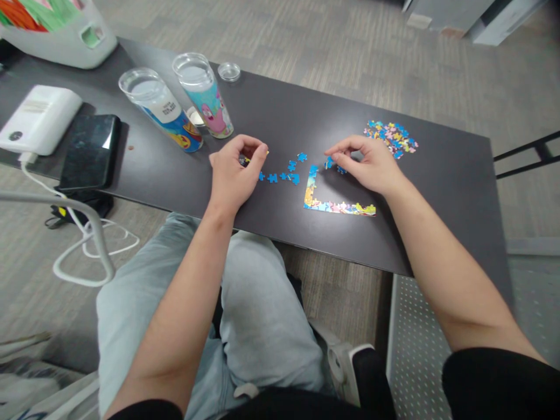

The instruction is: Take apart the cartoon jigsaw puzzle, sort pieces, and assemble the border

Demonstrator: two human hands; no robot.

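Note:
My left hand (236, 169) is curled above the dark table, with small colourful puzzle pieces partly showing between thumb and fingers. Beside it runs a loose line of blue puzzle pieces (272, 178), with a few more to their right. An L-shaped strip of joined edge pieces (332, 207) lies between my hands. At the upper end of that strip, my right hand (370, 163) pinches a blue puzzle piece (329, 163) with thumb and forefinger. Another blue piece (341, 170) is partly under this hand. Behind my right hand sits a pile of mixed puzzle pieces (394, 139).
Two clear cups with cartoon prints, one blue (175, 125) and one pink and teal (212, 111), stand left of centre near a clear lid (229, 72). Further left are a black phone (90, 151), a white power bank (41, 119) with cable, and a white bin (65, 44).

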